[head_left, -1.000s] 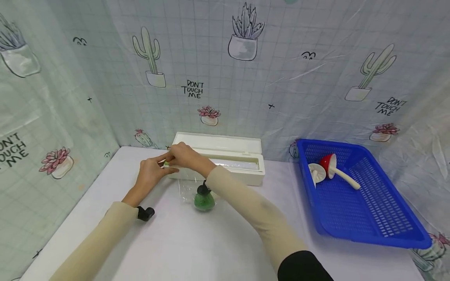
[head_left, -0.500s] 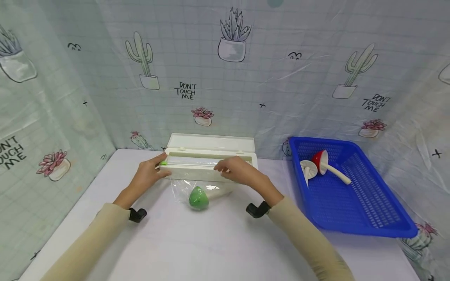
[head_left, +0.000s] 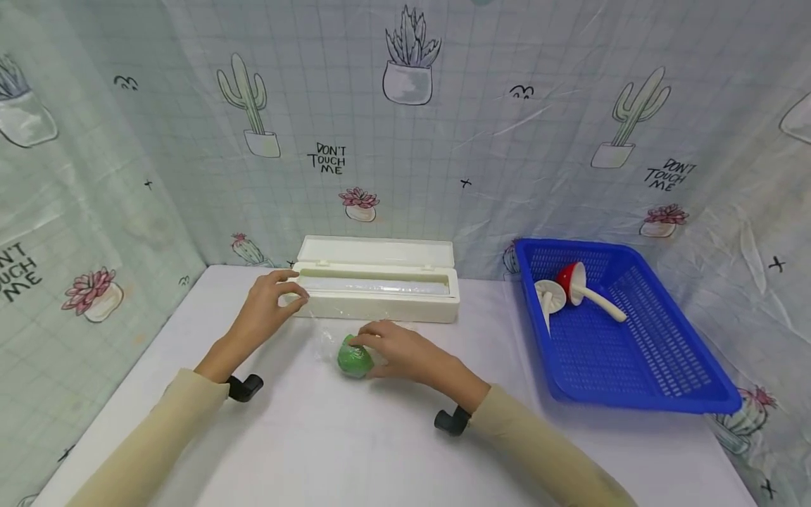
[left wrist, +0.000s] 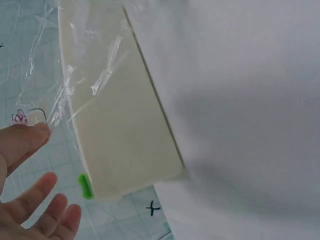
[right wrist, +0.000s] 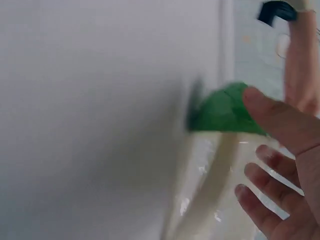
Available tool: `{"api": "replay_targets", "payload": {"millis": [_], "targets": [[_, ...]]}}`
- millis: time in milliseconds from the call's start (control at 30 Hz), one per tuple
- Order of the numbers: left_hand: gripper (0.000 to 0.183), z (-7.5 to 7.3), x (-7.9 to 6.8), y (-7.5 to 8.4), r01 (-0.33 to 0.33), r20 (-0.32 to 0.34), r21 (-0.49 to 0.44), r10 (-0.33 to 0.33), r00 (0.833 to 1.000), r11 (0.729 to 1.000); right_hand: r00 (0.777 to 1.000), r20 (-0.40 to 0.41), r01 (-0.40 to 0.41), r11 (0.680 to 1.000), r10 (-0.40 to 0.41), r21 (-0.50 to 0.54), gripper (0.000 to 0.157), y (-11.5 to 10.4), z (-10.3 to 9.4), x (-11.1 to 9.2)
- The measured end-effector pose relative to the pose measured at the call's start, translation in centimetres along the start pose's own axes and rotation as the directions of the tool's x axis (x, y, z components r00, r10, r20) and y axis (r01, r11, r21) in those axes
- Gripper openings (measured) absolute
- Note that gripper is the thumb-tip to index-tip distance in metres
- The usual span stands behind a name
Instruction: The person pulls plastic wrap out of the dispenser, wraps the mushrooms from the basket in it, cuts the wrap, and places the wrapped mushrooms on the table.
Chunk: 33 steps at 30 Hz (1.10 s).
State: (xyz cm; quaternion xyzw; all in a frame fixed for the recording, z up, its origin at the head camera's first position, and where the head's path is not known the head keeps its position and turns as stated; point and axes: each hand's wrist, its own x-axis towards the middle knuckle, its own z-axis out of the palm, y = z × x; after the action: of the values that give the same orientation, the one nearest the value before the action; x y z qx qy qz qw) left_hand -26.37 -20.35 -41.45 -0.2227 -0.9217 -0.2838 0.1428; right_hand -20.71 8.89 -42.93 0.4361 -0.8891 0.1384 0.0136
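A white cling film dispenser (head_left: 380, 308) stands at the back with its lid raised and a film roll inside. At its left end my left hand (head_left: 265, 308) pinches the edge of the clear film (left wrist: 65, 90) between thumb and forefinger, the other fingers spread. A toy mushroom with a green cap (head_left: 353, 358) lies in front of the box, with film over and around it. My right hand (head_left: 405, 353) holds it by the cap, thumb (right wrist: 270, 115) over one side and forefinger on top. Its pale stem is mostly behind that hand in the head view.
A blue plastic basket (head_left: 633, 394) stands on the right, holding a red-capped toy mushroom (head_left: 586, 290) and a white one (head_left: 548, 298). A green slider (left wrist: 85, 186) shows at the dispenser's end. Patterned curtains enclose the white table (head_left: 304, 451).
My right hand has gone from the dispenser's left end, along its front, down to the green-capped mushroom. My left hand has stayed at the left end, now pinching film.
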Motion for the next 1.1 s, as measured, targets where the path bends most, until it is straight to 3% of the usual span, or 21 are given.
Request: {"api": "replay_targets", "payload": {"millis": [167, 267, 333, 433, 500, 600, 667, 767, 867, 967, 1033, 1100], "targets": [[0.004, -0.9, -0.4, 2.1, -0.007, 0.068, -0.088, 0.013, 0.998, 0.996, 0.996, 0.02, -0.086, 0.996, 0.087, -0.035, 0.057, -0.8, 0.9, 1.9], [0.009, -0.9, -1.0, 3.7, -0.082, 0.14, -0.137, 0.101, 0.985, 0.987, 0.991, 0.03, -0.134, 0.991, 0.134, 0.014, 0.056, -0.7, 0.8, 2.8], [0.014, -0.4, -1.8, 4.5, -0.149, 0.2, -0.172, 0.182, 0.963, 0.974, 0.985, 0.045, -0.169, 0.984, 0.166, 0.063, 0.055, -0.5, 0.6, 3.1], [0.019, 1.0, -3.0, 5.2, -0.244, 0.285, -0.219, 0.301, 0.91, 0.945, 0.975, 0.061, -0.22, 0.967, 0.214, 0.131, 0.055, -0.1, 0.5, 3.2], [0.018, 2.3, -3.7, 5.2, -0.273, 0.322, -0.243, 0.342, 0.883, 0.931, 0.971, 0.054, -0.237, 0.958, 0.231, 0.161, 0.054, 0.3, 0.5, 3.1], [0.015, 4.0, -4.3, 5.0, -0.316, 0.333, -0.225, 0.377, 0.864, 0.922, 0.97, 0.065, -0.245, 0.941, 0.236, 0.233, 0.053, 0.8, 0.3, 2.7], [0.014, 4.8, -4.5, 5.2, -0.354, 0.304, -0.176, 0.393, 0.868, 0.918, 0.971, 0.045, -0.237, 0.922, 0.235, 0.305, 0.047, 1.5, -0.3, 2.1], [0.015, 5.2, -4.7, 5.3, -0.402, 0.267, -0.112, 0.417, 0.869, 0.909, 0.961, -0.066, -0.233, 0.915, 0.269, 0.33, 0.035, 2.2, -1.4, 0.9], [0.016, 5.1, -4.8, 5.3, -0.397, 0.258, -0.094, 0.408, 0.876, 0.913, 0.94, -0.164, -0.264, 0.944, 0.298, 0.2, 0.034, 2.4, -2.4, 0.3], [0.019, 4.9, -4.6, 5.3, -0.37, 0.258, -0.094, 0.381, 0.888, 0.924, 0.947, -0.134, -0.289, 0.957, 0.291, 0.034, 0.037, 2.6, -2.5, 0.6], [0.025, 5.1, -4.4, 5.5, -0.36, 0.233, -0.079, 0.369, 0.9, 0.929, 0.95, -0.117, -0.291, 0.957, 0.288, 0.0, 0.027, 2.8, -2.4, 0.9], [0.03, 5.5, -4.1, 5.7, -0.36, 0.194, -0.048, 0.362, 0.912, 0.932, 0.944, -0.135, -0.301, 0.953, 0.302, 0.032, 0.013, 3.1, -2.3, 1.1]]}}
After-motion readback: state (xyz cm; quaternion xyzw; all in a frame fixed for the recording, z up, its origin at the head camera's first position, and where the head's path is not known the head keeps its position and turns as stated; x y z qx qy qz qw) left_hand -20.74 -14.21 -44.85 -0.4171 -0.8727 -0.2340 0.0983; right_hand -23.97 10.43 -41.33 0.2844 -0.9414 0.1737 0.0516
